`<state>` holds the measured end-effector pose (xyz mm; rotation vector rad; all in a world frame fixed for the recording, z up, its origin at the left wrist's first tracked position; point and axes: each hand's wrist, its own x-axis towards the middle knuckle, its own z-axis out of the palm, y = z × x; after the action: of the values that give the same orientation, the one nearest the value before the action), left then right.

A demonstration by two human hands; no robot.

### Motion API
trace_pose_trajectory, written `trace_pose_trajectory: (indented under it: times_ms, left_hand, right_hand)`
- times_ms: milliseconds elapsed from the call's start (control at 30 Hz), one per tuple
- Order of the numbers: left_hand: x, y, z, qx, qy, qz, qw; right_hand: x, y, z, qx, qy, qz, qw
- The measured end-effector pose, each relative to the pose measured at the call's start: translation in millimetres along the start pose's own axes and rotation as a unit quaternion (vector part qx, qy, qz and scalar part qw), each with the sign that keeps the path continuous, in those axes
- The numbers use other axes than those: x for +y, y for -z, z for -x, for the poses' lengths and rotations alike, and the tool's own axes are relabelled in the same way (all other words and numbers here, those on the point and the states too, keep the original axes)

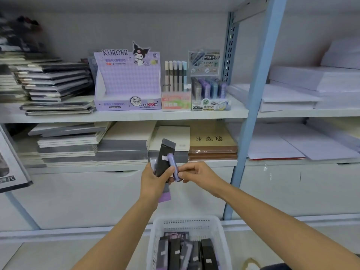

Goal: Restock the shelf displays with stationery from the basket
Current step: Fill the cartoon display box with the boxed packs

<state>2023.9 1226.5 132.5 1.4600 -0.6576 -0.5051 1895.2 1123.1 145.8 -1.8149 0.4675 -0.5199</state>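
Note:
My left hand [155, 180] grips a small bunch of slim stationery boxes, a black one [165, 155] in front and purple ones behind it. My right hand [196, 173] pinches a lilac box [174, 166] at the right side of that bunch. Both hands hover in front of the lower shelf. Below them a white slotted basket [216, 232] sits on the floor with several black and purple boxes [187, 254] standing in it. On the upper shelf stands a purple Kuromi display box [127, 82], its tray looking empty.
Right of the Kuromi display are a pastel pen display [176, 86] and a lead-case display [209, 88]. Notebook stacks [52, 80] fill the left shelves, paper reams [311, 88] the right bay. A blue upright post [255, 98] divides the bays.

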Motion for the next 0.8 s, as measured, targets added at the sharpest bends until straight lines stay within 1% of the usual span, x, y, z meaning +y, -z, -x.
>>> trace_pose_trajectory:
  times_ms: [133,267,333,400,467,533,667,733,800]
  left_hand:
    - [24.5,-7.5,-1.3,-0.041,-0.035,0.001,0.999]
    - [55.6,-19.3,-2.2,-0.051,-0.080,0.011,0.995]
    - [70.6,-24.0,-5.7,-0.055,-0.091,0.011,0.994]
    - [84.7,-28.1,-10.0,-0.063,-0.098,0.023,0.993]
    - [98.4,-32.0,-13.7,-0.073,-0.092,0.059,0.991]
    - [110.8,-35.6,-18.7,-0.085,-0.094,0.095,0.987]
    - [132.6,-40.3,-34.0,-0.100,-0.098,0.117,0.983]
    - [141.9,-42.1,-42.0,-0.104,-0.091,0.133,0.981]
    - [148.4,-44.2,-48.9,-0.114,-0.086,0.148,0.979]
  right_hand:
    - [-25.5,4.1,-1.1,0.054,0.041,0.004,0.998]
    - [-54.8,9.1,-8.7,0.163,0.094,0.003,0.982]
    - [-68.5,16.4,-13.0,0.199,0.101,-0.010,0.975]
    - [-81.1,25.6,-16.2,0.209,0.107,-0.018,0.972]
    - [-92.3,37.0,-19.2,0.205,0.130,-0.021,0.970]
    - [-103.6,51.9,-23.1,0.210,0.153,-0.001,0.966]
    - [-128.8,90.0,-37.7,0.281,0.176,0.020,0.943]
    - [-141.3,111.3,-45.7,0.328,0.191,0.052,0.924]
    - [-149.4,131.4,-53.3,0.357,0.200,0.085,0.908]
